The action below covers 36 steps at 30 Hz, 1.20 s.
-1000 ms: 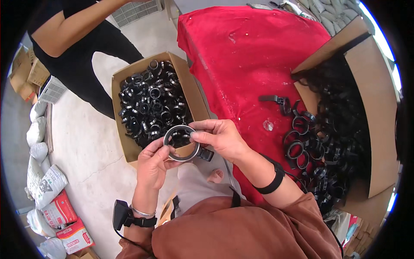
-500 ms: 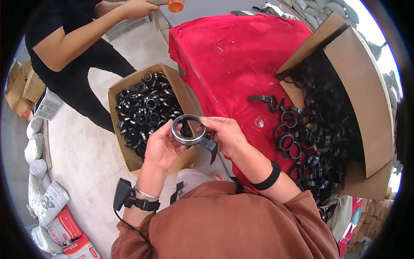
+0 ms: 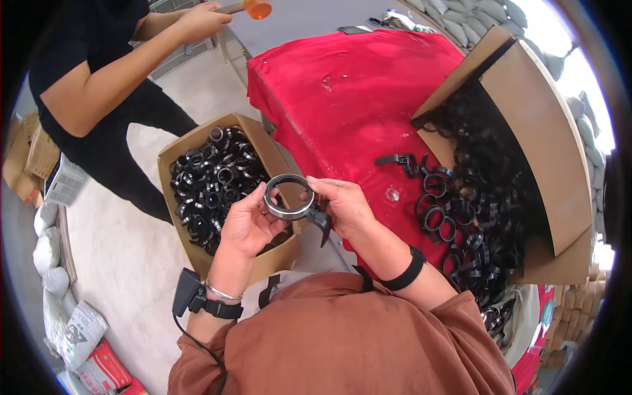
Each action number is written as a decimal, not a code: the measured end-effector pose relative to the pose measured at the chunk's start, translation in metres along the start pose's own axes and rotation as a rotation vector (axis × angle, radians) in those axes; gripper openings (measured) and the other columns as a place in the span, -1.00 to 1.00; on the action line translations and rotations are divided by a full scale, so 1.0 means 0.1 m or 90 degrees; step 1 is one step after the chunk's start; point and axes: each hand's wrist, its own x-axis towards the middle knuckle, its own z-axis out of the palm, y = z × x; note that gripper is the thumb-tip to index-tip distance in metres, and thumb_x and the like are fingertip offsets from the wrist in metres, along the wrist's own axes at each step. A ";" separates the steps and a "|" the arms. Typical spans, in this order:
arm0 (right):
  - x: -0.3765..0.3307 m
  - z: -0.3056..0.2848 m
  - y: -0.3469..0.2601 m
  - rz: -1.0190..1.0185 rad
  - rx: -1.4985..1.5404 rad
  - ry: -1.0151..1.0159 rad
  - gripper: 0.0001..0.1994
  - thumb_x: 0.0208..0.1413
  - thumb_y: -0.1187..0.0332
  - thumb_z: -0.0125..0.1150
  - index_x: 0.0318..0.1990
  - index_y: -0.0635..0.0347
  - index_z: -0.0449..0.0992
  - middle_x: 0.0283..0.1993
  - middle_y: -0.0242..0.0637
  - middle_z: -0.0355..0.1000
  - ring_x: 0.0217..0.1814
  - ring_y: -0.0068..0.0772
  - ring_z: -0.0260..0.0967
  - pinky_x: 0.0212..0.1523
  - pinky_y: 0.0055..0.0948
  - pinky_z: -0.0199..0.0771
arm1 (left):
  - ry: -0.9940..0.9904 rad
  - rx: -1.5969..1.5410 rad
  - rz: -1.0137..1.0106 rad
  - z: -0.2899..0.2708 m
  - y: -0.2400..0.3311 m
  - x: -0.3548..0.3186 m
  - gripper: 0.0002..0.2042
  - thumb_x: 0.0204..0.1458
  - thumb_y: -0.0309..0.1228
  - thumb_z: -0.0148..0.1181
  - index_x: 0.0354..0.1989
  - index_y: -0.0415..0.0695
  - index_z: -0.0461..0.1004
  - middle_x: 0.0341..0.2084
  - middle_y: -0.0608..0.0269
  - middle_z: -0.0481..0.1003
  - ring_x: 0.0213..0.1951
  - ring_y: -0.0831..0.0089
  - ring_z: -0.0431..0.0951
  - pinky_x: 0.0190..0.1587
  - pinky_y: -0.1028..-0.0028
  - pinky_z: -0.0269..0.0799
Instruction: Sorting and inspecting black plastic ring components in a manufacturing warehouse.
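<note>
Between my two hands is a black ring clamp [image 3: 288, 214] with a metal band round it and a curved black lever hanging at its right. My left hand [image 3: 249, 224] grips the ring's left rim between thumb and fingers. On the right rim, my right hand [image 3: 342, 204] pinches with the thumb on top, beside the lever. Below the ring stands a cardboard box [image 3: 268, 148] filled with similar black clamps [image 3: 214, 181]. More loose clamps [image 3: 438, 210] lie on the red cloth [image 3: 355, 92] to the right.
A large tipped cardboard box [image 3: 536, 138] spills clamps over the red-covered table at right. Across from me at the left, another person [image 3: 92, 85] holds an orange-headed mallet [image 3: 257, 8]. Sacks [image 3: 82, 332] line the left wall.
The whole view has shifted slightly. Both hands keep hold of the ring clamp in nearly the same pose. The other person's mallet sits a little further left in the picture.
</note>
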 end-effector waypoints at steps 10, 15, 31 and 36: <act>0.19 -0.03 -0.11 -0.030 0.047 0.064 -0.85 0.06 0.36 0.19 -0.39 0.29 0.49 -0.48 -0.35 0.45 -0.52 -0.57 0.35 -0.47 -0.59 0.37 | -0.048 -0.038 -0.077 0.04 0.16 0.38 -0.82 0.07 -0.28 0.10 -0.39 -0.13 0.50 -0.52 0.35 0.54 -0.46 0.49 0.56 -0.40 0.42 0.52; 0.25 -0.14 -0.19 -0.028 0.065 0.107 -0.81 0.07 0.35 0.18 -0.34 0.33 0.51 -0.46 -0.27 0.46 -0.46 -0.53 0.39 -0.42 -0.55 0.40 | -0.046 -0.025 -0.115 0.12 0.16 0.62 -0.81 0.08 -0.27 0.08 -0.38 -0.14 0.49 -0.56 0.40 0.51 -0.50 0.52 0.53 -0.41 0.43 0.51; 0.29 -0.48 -0.32 -0.059 0.099 0.148 -0.75 -0.04 0.52 0.25 -0.19 0.44 0.44 -0.41 -0.27 0.44 -0.48 -0.53 0.38 -0.43 -0.58 0.45 | -0.048 -0.005 -0.220 0.35 0.03 1.23 -0.78 0.08 -0.28 0.07 -0.32 -0.20 0.47 -0.54 0.32 0.52 -0.47 0.50 0.55 -0.42 0.46 0.53; 0.33 -0.59 -0.25 -0.090 0.039 0.145 -0.69 -0.06 0.57 0.23 -0.10 0.41 0.43 -0.31 -0.24 0.46 -0.37 -0.52 0.41 -0.31 -0.56 0.44 | -0.207 0.045 -0.204 0.35 0.05 1.22 -0.84 0.02 -0.39 0.12 -0.26 -0.18 0.47 -0.48 0.28 0.52 -0.41 0.47 0.52 -0.29 0.43 0.47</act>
